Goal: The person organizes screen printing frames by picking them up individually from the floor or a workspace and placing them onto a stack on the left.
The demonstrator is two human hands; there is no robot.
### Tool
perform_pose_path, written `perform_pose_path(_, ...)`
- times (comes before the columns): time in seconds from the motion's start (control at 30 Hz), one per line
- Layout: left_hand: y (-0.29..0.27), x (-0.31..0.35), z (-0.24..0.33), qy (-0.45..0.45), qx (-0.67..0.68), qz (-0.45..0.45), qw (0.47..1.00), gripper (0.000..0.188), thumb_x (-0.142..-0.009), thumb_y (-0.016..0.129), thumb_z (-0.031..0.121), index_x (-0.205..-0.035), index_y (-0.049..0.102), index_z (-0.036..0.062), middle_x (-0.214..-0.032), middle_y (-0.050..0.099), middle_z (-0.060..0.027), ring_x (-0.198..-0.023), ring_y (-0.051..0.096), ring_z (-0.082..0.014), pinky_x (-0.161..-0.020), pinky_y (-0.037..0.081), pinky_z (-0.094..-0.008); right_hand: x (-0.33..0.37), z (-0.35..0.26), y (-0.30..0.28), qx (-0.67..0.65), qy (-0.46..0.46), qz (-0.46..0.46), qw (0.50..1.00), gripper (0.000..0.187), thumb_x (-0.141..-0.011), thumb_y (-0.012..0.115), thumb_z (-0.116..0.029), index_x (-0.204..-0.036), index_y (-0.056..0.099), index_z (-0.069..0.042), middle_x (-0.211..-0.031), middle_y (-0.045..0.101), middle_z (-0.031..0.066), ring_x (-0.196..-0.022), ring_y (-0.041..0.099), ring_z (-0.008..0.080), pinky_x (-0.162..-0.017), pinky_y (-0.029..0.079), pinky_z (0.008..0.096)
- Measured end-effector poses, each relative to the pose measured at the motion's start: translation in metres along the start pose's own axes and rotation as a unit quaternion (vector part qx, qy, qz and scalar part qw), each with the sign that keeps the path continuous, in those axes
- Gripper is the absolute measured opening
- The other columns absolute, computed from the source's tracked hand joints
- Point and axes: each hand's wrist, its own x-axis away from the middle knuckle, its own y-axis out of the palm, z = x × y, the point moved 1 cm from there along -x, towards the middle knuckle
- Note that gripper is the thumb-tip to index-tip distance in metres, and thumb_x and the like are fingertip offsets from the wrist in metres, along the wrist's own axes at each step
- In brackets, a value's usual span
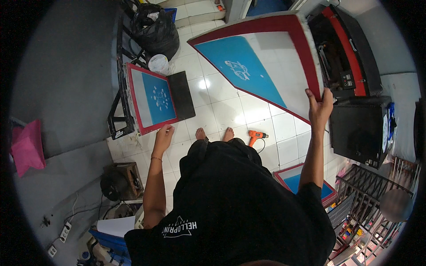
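A large red-rimmed screen frame (266, 62), its mesh part blue and part pale, is held up at a slant over a white tiled floor (213, 104) in a crowded workroom. Its right-hand border is gripped near the lower corner by the right hand (320, 108), with thumb and fingers closed around the edge. Whether any part of the frame is rested on something cannot be told.

On the other side, a second screen frame (156, 98), marked with a pale pattern on blue, is propped beside a black metal stand (122, 119). The left hand (163, 138) is placed by its near corner, fingers bent; whether the edge is pinched, or merely neared, cannot be made out. A black panel (183, 95) is seen just beside that frame.

As far as can be judged, the handling is only partly done: the large frame has been taken up but not yet set down, while a third frame (292, 182) (half hidden by the right arm) is left untouched behind. An orange heat gun (256, 136) is left lying on the tiles near the bare feet (201, 133), with neither hand put to it.
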Motion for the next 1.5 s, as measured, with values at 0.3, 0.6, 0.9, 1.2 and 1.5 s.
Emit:
perform_pose_path(0.3,-0.049,0.005,0.312,0.430,0.040,0.083,0.898,0.019,-0.083,0.066,0.011,-0.099,0.064,0.0005,-0.100,0.065,-0.0134,-0.094,0.062,-0.0283,-0.084,0.048,-0.0367,-0.026,-0.062,0.039,0.068,-0.257,-0.096,0.959,0.040,-0.068,0.079,-0.035,-0.086,0.057,-0.007,-0.082,0.058,0.0083,-0.082,0.055,0.0288,-0.072,0.039,0.0398)
perform_pose_path(0.6,-0.019,-0.074,0.295,0.359,-0.260,0.115,0.889,0.038,-0.078,0.072,0.029,-0.099,0.059,0.0002,-0.096,0.058,-0.0137,-0.092,0.055,-0.0303,-0.081,0.046,-0.0405,-0.054,-0.138,0.113,0.054,-0.461,-0.223,0.857,0.036,-0.071,0.074,-0.038,-0.092,0.060,-0.013,-0.092,0.064,0.0009,-0.101,0.057,0.0200,-0.092,0.041,0.0400)
perform_pose_path(0.9,-0.014,-0.075,0.218,0.204,-0.193,0.152,0.948,0.033,-0.081,0.070,0.027,-0.092,0.057,-0.0011,-0.091,0.057,-0.0181,-0.090,0.055,-0.0365,-0.079,0.046,-0.0443,-0.008,-0.142,0.124,-0.039,-0.334,-0.204,0.919,0.049,-0.076,0.073,-0.023,-0.121,0.057,-0.010,-0.119,0.059,0.0091,-0.119,0.049,0.0309,-0.100,0.039,0.0433)
perform_pose_path(1.2,-0.043,-0.094,0.041,-0.032,-0.177,0.311,0.933,0.040,-0.082,0.069,0.036,-0.089,0.059,-0.0012,-0.092,0.062,-0.0219,-0.091,0.059,-0.0414,-0.078,0.047,-0.0486,0.180,0.014,0.134,-0.001,-0.059,-0.438,0.897,0.049,-0.079,0.073,-0.017,-0.121,0.054,-0.001,-0.113,0.060,0.0194,-0.110,0.053,0.0380,-0.095,0.042,0.0437)
perform_pose_path(1.5,-0.068,-0.119,-0.071,-0.152,-0.228,0.337,0.901,0.044,-0.082,0.069,0.040,-0.088,0.060,-0.0022,-0.091,0.063,-0.0220,-0.087,0.062,-0.0396,-0.074,0.049,-0.0475,0.246,0.054,0.115,0.074,0.100,-0.531,0.838,0.043,-0.079,0.074,-0.025,-0.113,0.060,-0.001,-0.108,0.065,0.0193,-0.104,0.060,0.0358,-0.090,0.047,0.0416)
